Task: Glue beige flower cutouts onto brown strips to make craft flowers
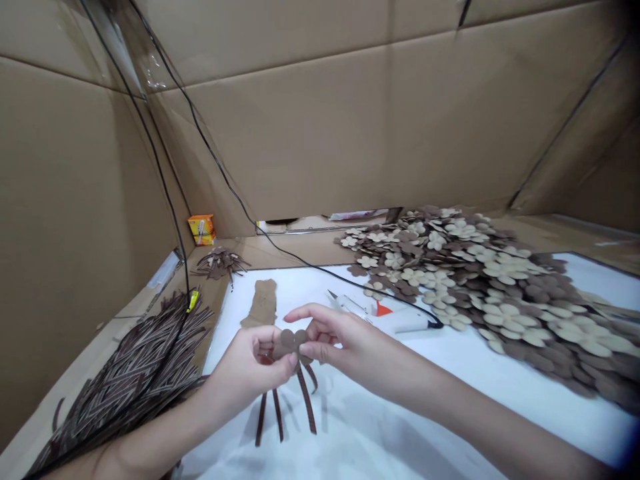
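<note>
My left hand (255, 357) pinches the left side of a brown flower cutout (290, 343) between thumb and fingers. On the flower's right side, my right hand (333, 337) grips it with the thumb pressed on a petal; its index finger is raised. Several dark brown strips (306, 402) with light edges hang below the flower, over the white board (370, 427). How the strips join the flower is hidden by my fingers. Just beyond my right hand lies a white glue gun (405, 319) with an orange trigger, its nozzle toward the left.
A large heap of brown and cream flowers (505, 267) covers the right side. Loose strips (135, 373) are piled at left. A stained cardboard piece (263, 300), a small flower bunch (220, 261) and orange boxes (202, 228) lie farther back. A black cord (240, 200) crosses from above.
</note>
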Action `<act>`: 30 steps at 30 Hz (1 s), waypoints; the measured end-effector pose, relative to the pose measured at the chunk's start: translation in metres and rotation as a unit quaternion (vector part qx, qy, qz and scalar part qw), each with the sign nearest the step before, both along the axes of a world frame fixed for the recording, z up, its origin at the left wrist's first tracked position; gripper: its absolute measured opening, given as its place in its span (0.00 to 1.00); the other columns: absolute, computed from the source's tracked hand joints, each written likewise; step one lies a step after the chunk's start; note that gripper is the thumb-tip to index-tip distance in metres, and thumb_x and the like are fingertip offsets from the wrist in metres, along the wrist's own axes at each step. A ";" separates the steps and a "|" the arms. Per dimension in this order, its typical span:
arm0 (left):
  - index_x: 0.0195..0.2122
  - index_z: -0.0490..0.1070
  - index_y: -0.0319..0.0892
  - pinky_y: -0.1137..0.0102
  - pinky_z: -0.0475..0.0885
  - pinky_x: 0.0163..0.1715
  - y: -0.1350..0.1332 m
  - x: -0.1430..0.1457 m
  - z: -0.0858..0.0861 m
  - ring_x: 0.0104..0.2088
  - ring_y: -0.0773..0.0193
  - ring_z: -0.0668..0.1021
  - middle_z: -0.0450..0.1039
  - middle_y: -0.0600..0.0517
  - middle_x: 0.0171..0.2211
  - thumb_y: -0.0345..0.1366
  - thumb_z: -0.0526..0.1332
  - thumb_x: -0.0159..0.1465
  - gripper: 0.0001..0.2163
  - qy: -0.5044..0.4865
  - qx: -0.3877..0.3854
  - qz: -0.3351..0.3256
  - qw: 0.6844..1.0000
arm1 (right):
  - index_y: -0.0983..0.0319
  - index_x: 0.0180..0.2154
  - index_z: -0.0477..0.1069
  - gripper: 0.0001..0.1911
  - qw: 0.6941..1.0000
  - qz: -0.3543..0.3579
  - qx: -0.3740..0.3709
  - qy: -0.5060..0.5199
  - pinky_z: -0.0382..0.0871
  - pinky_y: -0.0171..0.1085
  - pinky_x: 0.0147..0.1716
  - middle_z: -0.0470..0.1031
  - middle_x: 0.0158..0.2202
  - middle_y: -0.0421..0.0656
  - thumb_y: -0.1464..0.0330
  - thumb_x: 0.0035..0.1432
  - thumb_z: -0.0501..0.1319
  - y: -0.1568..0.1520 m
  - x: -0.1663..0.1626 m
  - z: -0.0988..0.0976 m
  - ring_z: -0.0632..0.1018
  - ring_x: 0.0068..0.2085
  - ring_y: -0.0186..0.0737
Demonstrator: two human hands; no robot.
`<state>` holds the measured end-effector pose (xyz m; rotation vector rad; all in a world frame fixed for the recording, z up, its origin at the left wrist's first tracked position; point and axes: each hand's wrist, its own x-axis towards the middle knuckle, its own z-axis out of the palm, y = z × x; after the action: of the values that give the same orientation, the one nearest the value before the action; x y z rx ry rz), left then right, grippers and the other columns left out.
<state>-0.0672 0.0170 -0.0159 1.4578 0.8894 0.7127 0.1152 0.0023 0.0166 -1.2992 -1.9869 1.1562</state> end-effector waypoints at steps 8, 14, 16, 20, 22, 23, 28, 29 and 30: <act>0.23 0.61 0.38 0.75 0.56 0.22 0.000 0.000 -0.003 0.22 0.72 0.60 0.57 0.57 0.20 0.39 0.62 0.52 0.11 0.001 0.033 0.014 0.999 | 0.55 0.47 0.64 0.16 1.000 -0.002 -0.025 0.005 0.59 0.31 0.27 0.66 0.27 0.36 0.71 0.55 0.55 0.000 -0.004 0.003 0.68 0.29 0.32; 0.22 0.62 0.38 0.75 0.58 0.23 -0.001 0.000 -0.001 0.22 0.72 0.62 0.58 0.57 0.20 0.39 0.62 0.51 0.11 0.001 0.022 0.015 1.000 | 0.56 0.47 0.65 0.16 0.999 -0.004 -0.037 0.011 0.58 0.32 0.27 0.66 0.26 0.36 0.71 0.55 0.55 0.001 -0.006 0.004 0.67 0.29 0.33; 0.24 0.64 0.38 0.74 0.62 0.25 -0.001 0.000 0.003 0.24 0.70 0.66 0.63 0.54 0.21 0.41 0.62 0.52 0.12 0.000 0.002 0.004 1.000 | 0.56 0.46 0.65 0.16 0.999 -0.009 -0.032 0.028 0.57 0.32 0.26 0.65 0.26 0.36 0.71 0.55 0.55 0.002 -0.004 0.003 0.66 0.28 0.32; 0.26 0.66 0.37 0.73 0.64 0.28 -0.004 -0.001 0.018 0.27 0.68 0.69 0.67 0.52 0.24 0.43 0.59 0.56 0.12 0.011 -0.011 -0.008 1.000 | 0.57 0.46 0.65 0.14 0.996 -0.014 -0.053 0.069 0.57 0.31 0.26 0.64 0.26 0.36 0.70 0.55 0.55 0.002 -0.002 0.003 0.66 0.28 0.32; 0.25 0.66 0.38 0.74 0.63 0.28 -0.005 -0.002 0.023 0.26 0.69 0.68 0.66 0.53 0.23 0.44 0.56 0.59 0.13 0.008 -0.001 -0.008 1.000 | 0.57 0.45 0.65 0.14 0.995 -0.011 -0.055 0.082 0.57 0.31 0.26 0.65 0.26 0.36 0.70 0.55 0.55 0.001 -0.001 0.002 0.66 0.29 0.32; 0.24 0.66 0.38 0.75 0.63 0.27 -0.005 -0.002 0.025 0.25 0.70 0.67 0.65 0.54 0.22 0.44 0.56 0.59 0.14 0.006 0.003 -0.004 1.000 | 0.56 0.45 0.65 0.14 0.995 -0.009 -0.051 0.086 0.57 0.31 0.26 0.65 0.27 0.36 0.70 0.55 0.55 0.001 0.000 0.002 0.66 0.29 0.32; 0.21 0.62 0.39 0.75 0.61 0.23 -0.001 -0.004 0.022 0.22 0.70 0.66 0.64 0.55 0.19 0.46 0.58 0.57 0.16 0.034 0.004 0.018 0.999 | 0.56 0.45 0.65 0.13 0.996 -0.018 -0.021 0.082 0.59 0.32 0.27 0.68 0.28 0.36 0.68 0.55 0.56 0.003 0.001 -0.001 0.68 0.29 0.33; 0.21 0.62 0.39 0.75 0.61 0.23 0.001 -0.005 0.021 0.21 0.70 0.66 0.64 0.55 0.18 0.47 0.58 0.57 0.16 0.038 0.012 0.016 0.999 | 0.55 0.45 0.64 0.14 0.997 -0.022 -0.011 0.073 0.60 0.32 0.28 0.68 0.28 0.36 0.68 0.55 0.55 0.004 0.001 -0.001 0.68 0.30 0.33; 0.21 0.62 0.39 0.74 0.62 0.23 0.003 -0.005 0.019 0.21 0.70 0.67 0.64 0.55 0.18 0.47 0.58 0.57 0.17 0.040 0.020 0.011 0.999 | 0.55 0.45 0.64 0.14 0.998 -0.026 0.001 0.061 0.60 0.32 0.29 0.69 0.29 0.36 0.68 0.55 0.55 0.003 0.002 -0.001 0.69 0.30 0.33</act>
<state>-0.0724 0.0197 0.0031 1.5219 0.9595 0.6960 0.1168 0.0057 0.0157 -1.2415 -1.8555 1.1804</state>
